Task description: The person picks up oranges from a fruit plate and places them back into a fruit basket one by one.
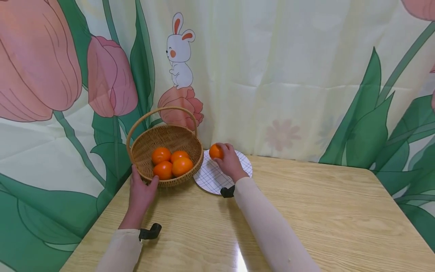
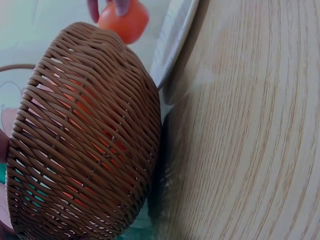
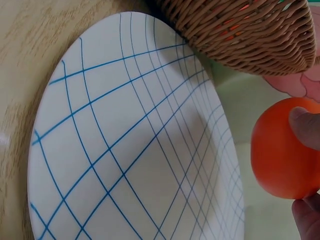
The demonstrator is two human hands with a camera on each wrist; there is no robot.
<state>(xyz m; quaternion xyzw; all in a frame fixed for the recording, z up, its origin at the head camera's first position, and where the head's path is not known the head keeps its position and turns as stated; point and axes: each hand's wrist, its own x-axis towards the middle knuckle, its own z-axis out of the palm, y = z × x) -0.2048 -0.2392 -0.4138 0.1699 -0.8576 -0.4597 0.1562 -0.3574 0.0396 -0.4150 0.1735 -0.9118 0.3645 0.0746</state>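
Observation:
A wicker basket (image 1: 163, 132) with a tall hoop handle holds several smooth, round orange fruits (image 1: 163, 170). My left hand (image 1: 142, 190) grips the near left side of its rim, thumb at the front. In the left wrist view the basket's woven side (image 2: 90, 140) fills much of the picture, and most of that hand is out of sight. My right hand (image 1: 231, 160) pinches one orange fruit (image 1: 216, 151) between thumb and fingers. That fruit (image 3: 285, 150) is above the far part of a white plate (image 3: 135, 130) with blue crossed lines, apart from the plate surface.
The plate stands right beside the basket, near the back edge of the light wood table (image 1: 316, 211). Behind it hangs a curtain (image 1: 272, 75) printed with tulips and a rabbit. A black strap mount (image 1: 150, 231) sits on the left wrist, another (image 1: 227, 191) on the right.

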